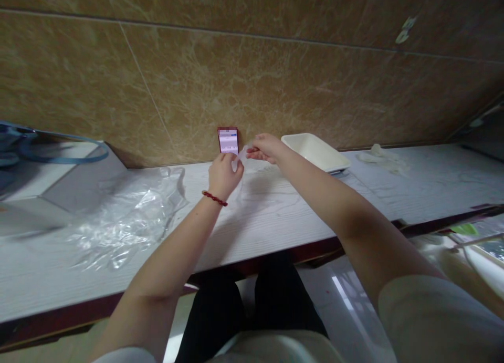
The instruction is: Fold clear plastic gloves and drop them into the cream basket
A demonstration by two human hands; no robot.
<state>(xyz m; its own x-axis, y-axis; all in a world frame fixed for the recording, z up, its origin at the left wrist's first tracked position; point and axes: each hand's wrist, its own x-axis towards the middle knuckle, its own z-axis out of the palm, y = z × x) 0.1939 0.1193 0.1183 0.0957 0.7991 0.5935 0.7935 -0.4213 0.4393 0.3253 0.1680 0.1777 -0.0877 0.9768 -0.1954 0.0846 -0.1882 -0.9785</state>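
Observation:
Between my two hands a thin clear plastic bag is stretched, its lower part faint against the white worktop. My left hand, with a red beaded bracelet at the wrist, pinches one side of it between thumb and fingers. Its other side is gripped by the fingertips of my right hand, which is turned sideways just left of the white tray. Behind my left hand a phone leans against the wall with its screen lit and digits showing.
Crumpled clear plastic bags lie at the left of the worktop. Beyond them stands a white box-like object near a blue strap. Whitish crumpled gloves or film lie right of the tray. A tiled wall closes the back.

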